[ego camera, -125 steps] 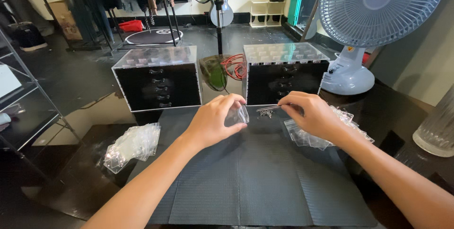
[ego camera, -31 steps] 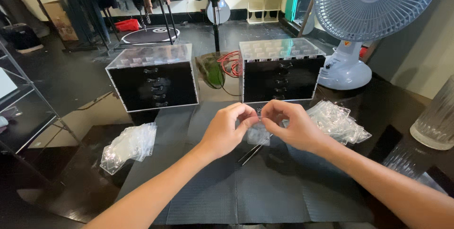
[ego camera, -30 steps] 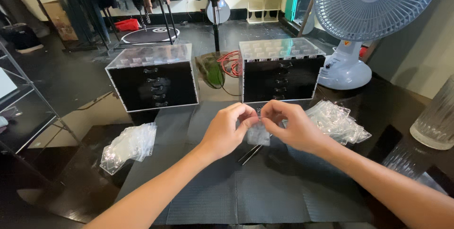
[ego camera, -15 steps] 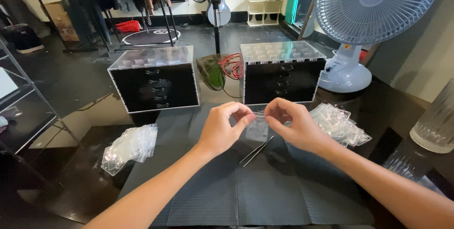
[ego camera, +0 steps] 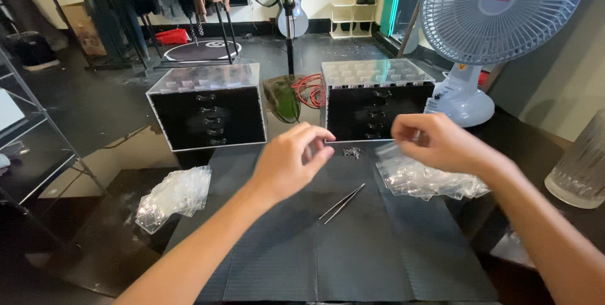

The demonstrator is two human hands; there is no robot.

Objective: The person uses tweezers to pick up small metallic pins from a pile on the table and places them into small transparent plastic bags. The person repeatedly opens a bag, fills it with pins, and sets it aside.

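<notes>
Between the two hands, just past the fingertips, a small heap of tiny dark metal parts [ego camera: 351, 151] lies on the black mat [ego camera: 353, 248]. The parts look light, hard and apt to scatter, best taken one at a time with the tweezers [ego camera: 341, 203] lying nearer the person. The left hand [ego camera: 293, 161] curls with thumb and forefinger nearly pressed together, seemingly on nothing. The right hand [ego camera: 435, 143] pinches a thin, limp, slippery clear bag [ego camera: 387, 150], above the pile of clear bags [ego camera: 428, 180].

Dim indoor light, brighter at the back wall; glare on the glossy table [ego camera: 113, 242], wide-angle edge bending.
</notes>
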